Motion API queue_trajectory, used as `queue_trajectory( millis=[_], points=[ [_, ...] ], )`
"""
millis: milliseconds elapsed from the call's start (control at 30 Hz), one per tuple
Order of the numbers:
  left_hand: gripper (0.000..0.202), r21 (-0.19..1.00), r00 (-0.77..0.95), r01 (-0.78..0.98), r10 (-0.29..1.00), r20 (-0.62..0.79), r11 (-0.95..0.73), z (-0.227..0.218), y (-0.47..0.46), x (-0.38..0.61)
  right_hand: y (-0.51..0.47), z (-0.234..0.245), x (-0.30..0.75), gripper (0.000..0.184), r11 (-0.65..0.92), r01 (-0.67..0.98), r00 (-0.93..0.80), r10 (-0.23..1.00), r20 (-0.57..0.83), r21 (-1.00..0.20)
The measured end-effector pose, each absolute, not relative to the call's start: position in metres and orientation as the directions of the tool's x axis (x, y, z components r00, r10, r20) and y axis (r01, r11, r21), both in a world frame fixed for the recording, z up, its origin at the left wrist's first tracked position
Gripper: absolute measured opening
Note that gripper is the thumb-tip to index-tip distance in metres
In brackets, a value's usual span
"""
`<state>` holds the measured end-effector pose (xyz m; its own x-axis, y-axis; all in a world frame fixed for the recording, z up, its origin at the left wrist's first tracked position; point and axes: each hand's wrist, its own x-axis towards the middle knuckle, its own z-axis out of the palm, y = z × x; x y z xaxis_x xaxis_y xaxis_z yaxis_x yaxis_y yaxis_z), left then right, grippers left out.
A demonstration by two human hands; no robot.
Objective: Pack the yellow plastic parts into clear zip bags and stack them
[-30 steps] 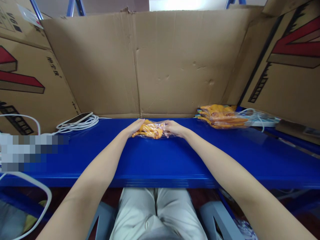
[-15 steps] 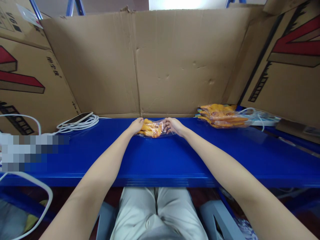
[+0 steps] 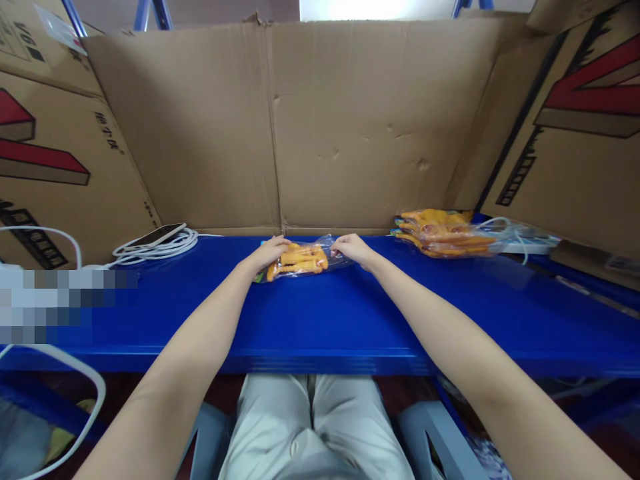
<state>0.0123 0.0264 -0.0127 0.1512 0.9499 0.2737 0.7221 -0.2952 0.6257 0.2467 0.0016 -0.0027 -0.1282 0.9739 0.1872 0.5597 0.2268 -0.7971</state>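
A clear plastic bag (image 3: 301, 260) with orange plastic pieces inside lies on the blue table, in the middle near the cardboard wall. My left hand (image 3: 269, 252) rests on the bag's left end, its fingers lying over the plastic; a bit of green shows beneath it. On the other side my right hand (image 3: 350, 248) pinches the loose, clear right end of the bag between closed fingers. What the orange pieces are exactly I cannot make out.
More bags of orange pieces (image 3: 440, 232) are stacked at the back right, beside a white cable and a power strip (image 3: 530, 241). A phone (image 3: 156, 235) lies on a coiled white cable (image 3: 165, 248) at the left. Cardboard walls (image 3: 370, 127) enclose the blue table (image 3: 320, 320).
The bag has shifted slightly left and turned, so its green part shows. My left hand has moved left with it, and my right hand's fingers have closed on the bag's end.
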Motion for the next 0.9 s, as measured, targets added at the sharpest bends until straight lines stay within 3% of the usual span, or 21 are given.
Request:
queue_trajectory(
  millis=[100, 167, 233, 300, 367, 433, 567, 633, 767, 900],
  points=[
    [0.031, 0.544, 0.227, 0.771, 0.941, 0.252, -0.332, -0.008, 0.019, 0.018, 0.003, -0.002, 0.255, 0.018, 0.197, 0.858, -0.074, 0.961, 0.265, -0.474],
    [0.031, 0.453, 0.237, 0.824, 0.933, 0.271, -0.341, -0.004, 0.013, 0.024, 0.001, -0.002, 0.259, 0.018, 0.179, 0.947, -0.083, 0.939, 0.334, -0.268],
    [0.031, 0.368, 0.228, 0.868, 0.926, 0.300, -0.333, 0.000, 0.009, 0.030, -0.002, -0.002, 0.260, 0.021, 0.173, 0.973, -0.101, 0.912, 0.397, -0.151],
    [0.030, 0.346, 0.186, 0.890, 0.929, 0.319, -0.297, 0.004, 0.005, 0.037, -0.003, -0.003, 0.262, 0.024, 0.155, 0.981, -0.089, 0.896, 0.434, -0.119],
    [0.027, 0.421, 0.113, 0.879, 0.955, 0.274, -0.225, 0.007, 0.000, 0.042, -0.002, -0.005, 0.264, 0.022, 0.121, 0.980, -0.042, 0.901, 0.431, -0.156],
    [0.028, 0.571, 0.046, 0.812, 0.989, 0.143, -0.121, 0.011, -0.006, 0.048, 0.002, -0.008, 0.267, 0.019, 0.063, 0.968, 0.042, 0.914, 0.403, -0.244],
    [0.044, 0.790, 0.077, 0.608, 0.986, -0.150, 0.073, 0.015, -0.018, 0.055, 0.013, -0.013, 0.274, 0.047, -0.035, 0.885, 0.211, 0.919, 0.334, -0.465],
    [0.045, 0.822, 0.132, 0.554, 0.961, -0.245, 0.133, 0.016, -0.020, 0.056, 0.017, -0.013, 0.275, 0.047, -0.051, 0.820, 0.248, 0.930, 0.272, -0.570],
    [0.042, 0.816, 0.185, 0.535, 0.913, -0.365, 0.218, 0.013, -0.017, 0.052, 0.017, -0.012, 0.273, 0.014, -0.055, 0.617, 0.195, 0.977, 0.085, -0.785],
    [0.029, 0.794, 0.132, 0.587, 0.950, -0.284, 0.156, 0.008, -0.008, 0.046, 0.013, -0.012, 0.271, 0.017, -0.018, 0.402, 0.137, 0.990, 0.041, -0.915]
  ],
)
